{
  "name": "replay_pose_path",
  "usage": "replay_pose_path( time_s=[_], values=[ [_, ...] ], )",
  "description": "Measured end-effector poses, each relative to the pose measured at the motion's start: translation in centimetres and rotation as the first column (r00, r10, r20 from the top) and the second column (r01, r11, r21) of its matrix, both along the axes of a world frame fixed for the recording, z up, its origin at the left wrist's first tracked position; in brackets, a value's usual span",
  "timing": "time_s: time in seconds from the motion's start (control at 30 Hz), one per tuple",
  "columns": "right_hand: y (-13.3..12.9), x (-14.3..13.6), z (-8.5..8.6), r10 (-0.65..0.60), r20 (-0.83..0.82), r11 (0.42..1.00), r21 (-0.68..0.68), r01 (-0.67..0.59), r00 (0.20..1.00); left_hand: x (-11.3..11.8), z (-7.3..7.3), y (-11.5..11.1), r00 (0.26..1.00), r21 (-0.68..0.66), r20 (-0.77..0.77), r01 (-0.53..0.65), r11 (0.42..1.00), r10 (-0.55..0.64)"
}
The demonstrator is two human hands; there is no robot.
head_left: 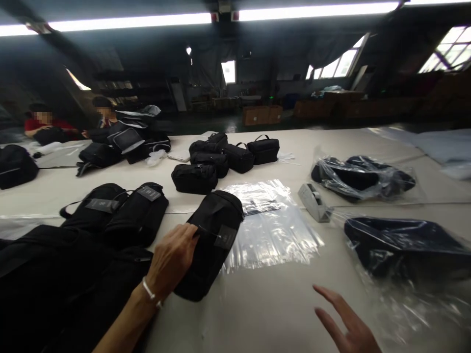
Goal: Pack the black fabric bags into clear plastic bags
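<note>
Dim workshop under long bright lamps (318,11), with a pale bench (265,306) across it.
In the head view, the left hand (172,257) has its fingers closed on the side of a black tagged bag (211,242), which is tilted over the bench, beside the flat clear plastic sleeves (270,235). The right hand (348,328) is open, touching nothing, thumb and forefinger spread apart. On the bench, a tape dispenser (314,202) is near two plastic-wrapped dark items (362,179), and other black bags (138,215) lie at left. Farther are two people (105,115) and cardboard boxes (263,115).
</note>
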State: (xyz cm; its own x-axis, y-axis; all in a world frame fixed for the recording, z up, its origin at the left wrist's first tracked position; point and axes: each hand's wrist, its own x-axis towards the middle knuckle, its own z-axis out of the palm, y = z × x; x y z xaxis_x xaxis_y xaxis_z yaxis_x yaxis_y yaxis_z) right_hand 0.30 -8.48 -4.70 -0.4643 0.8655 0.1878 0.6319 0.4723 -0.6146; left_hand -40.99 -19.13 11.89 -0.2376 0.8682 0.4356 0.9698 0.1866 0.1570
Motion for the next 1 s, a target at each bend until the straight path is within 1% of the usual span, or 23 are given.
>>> replay_pose_path(
  time_s=[0.07, 0.1, 0.13, 0.17, 0.23, 0.3, 0.37, 0.43, 0.47, 0.5, 0.53, 0.6, 0.63, 0.67, 0.7, 0.73, 0.77, 0.83, 0.87, 0.9, 0.93, 0.97, 1.0],
  values=[
    [-1.0, -3.6, 4.9, 0.217, -0.131, 0.974, 0.101, -0.205, 0.967, 4.5, 0.4, -0.8, 0.984, 0.025, 0.038, 0.172, 0.985, -0.173],
    [-1.6, -5.4, 7.0, 0.307, -0.151, 0.948, 0.138, -0.288, 0.94, 6.6, 0.4, -1.0, 0.968, 0.022, 0.089, 0.234, 0.972, -0.235],
    [-2.2, -6.8, 8.8, 0.355, -0.143, 0.93, 0.155, -0.333, 0.924, 8.5, 0.1, -1.0, 0.946, 0.018, 0.161, 0.282, 0.959, -0.281],
    [-2.7, -8.0, 9.9, 0.356, -0.119, 0.926, 0.18, -0.333, 0.927, 10.2, -0.4, -0.9, 0.918, 0.019, 0.246, 0.316, 0.948, -0.311],
    [-3.3, -9.0, 10.5, 0.281, -0.088, 0.946, 0.191, -0.261, 0.956, 12.8, -1.4, -0.4, 0.835, 0.02, 0.455, 0.337, 0.941, -0.309],
    [-3.4, -8.6, 9.7, 0.174, -0.099, 0.972, 0.177, -0.155, 0.98, 14.4, -2.1, 0.4, 0.689, 0.01, 0.681, 0.327, 0.945, -0.246],
    [-3.1, -7.5, 8.8, 0.1, -0.131, 0.985, 0.155, -0.079, 0.986, 15.4, -2.1, 1.4, 0.46, 0.012, 0.87, 0.344, 0.939, -0.18],
    [-2.6, -6.3, 8.9, 0.073, -0.17, 0.992, 0.113, -0.054, 0.983, 16.3, -1.7, 2.2, 0.203, 0.047, 0.971, 0.369, 0.928, -0.129],
    [-2.3, -5.8, 9.5, 0.067, -0.199, 0.996, 0.066, -0.055, 0.978, 16.8, -1.5, 2.5, 0.094, 0.07, 0.989, 0.361, 0.93, -0.111],
    [-2.0, -5.2, 10.3, 0.061, -0.234, 0.998, 0.0, -0.063, 0.97, 17.6, -1.3, 2.7, 0.01, 0.089, 0.995, 0.336, 0.938, -0.098],
    [-1.8, -4.6, 11.4, 0.053, -0.27, 0.994, -0.078, -0.076, 0.961, 18.5, -1.3, 2.9, -0.049, 0.105, 0.994, 0.298, 0.949, -0.094],
    [-1.5, -3.2, 13.7, 0.039, -0.337, 0.967, -0.226, -0.121, 0.941, 20.6, -1.8, 3.0, -0.106, 0.147, 0.986, 0.2, 0.969, -0.127],
    [-1.4, -2.4, 14.7, 0.041, -0.36, 0.947, -0.282, -0.151, 0.932, 21.6, -2.3, 2.9, -0.114, 0.172, 0.981, 0.165, 0.971, -0.154],
    [-1.4, -1.6, 15.5, 0.052, -0.37, 0.929, -0.323, -0.181, 0.928, 22.6, -3.0, 2.7, -0.109, 0.188, 0.979, 0.168, 0.968, -0.171],
    [-1.4, -0.7, 16.0, 0.067, -0.367, 0.911, -0.357, -0.207, 0.928, 23.4, -3.8, 2.5, -0.085, 0.192, 0.98, 0.205, 0.96, -0.178],
    [-1.5, 0.2, 16.2, 0.083, -0.353, 0.889, -0.396, -0.23, 0.932, 23.9, -4.6, 2.4, -0.03, 0.183, 0.983, 0.254, 0.95, -0.181],
    [-1.7, 1.0, 16.1, 0.099, -0.33, 0.862, -0.442, -0.247, 0.939, 24.2, -5.5, 2.3, 0.061, 0.167, 0.979, 0.303, 0.938, -0.194],
    [-2.4, 2.2, 15.1, 0.132, -0.282, 0.797, -0.539, -0.271, 0.95, 24.0, -6.8, 2.7, 0.327, 0.166, 0.899, 0.362, 0.917, -0.292],
    [-2.9, 2.7, 14.4, 0.152, -0.268, 0.76, -0.583, -0.286, 0.951, 23.6, -7.3, 3.1, 0.47, 0.187, 0.802, 0.389, 0.902, -0.369],
    [-3.4, 3.0, 13.6, 0.172, -0.261, 0.727, -0.617, -0.301, 0.95, 23.0, -7.6, 3.7, 0.588, 0.202, 0.672, 0.44, 0.875, -0.45],
    [-3.9, 3.2, 12.8, 0.189, -0.26, 0.7, -0.641, -0.316, 0.947, 22.5, -7.8, 4.5, 0.659, 0.182, 0.528, 0.528, 0.83, -0.535],
    [-4.3, 3.5, 12.1, 0.198, -0.264, 0.676, -0.661, -0.326, 0.944, 21.9, -7.9, 5.4, 0.679, 0.117, 0.396, 0.63, 0.768, -0.618],
    [-4.7, 3.7, 11.6, 0.2, -0.27, 0.656, -0.677, -0.333, 0.942, 21.4, -7.9, 6.3, 0.666, 0.02, 0.295, 0.712, 0.702, -0.685]
  ],
)
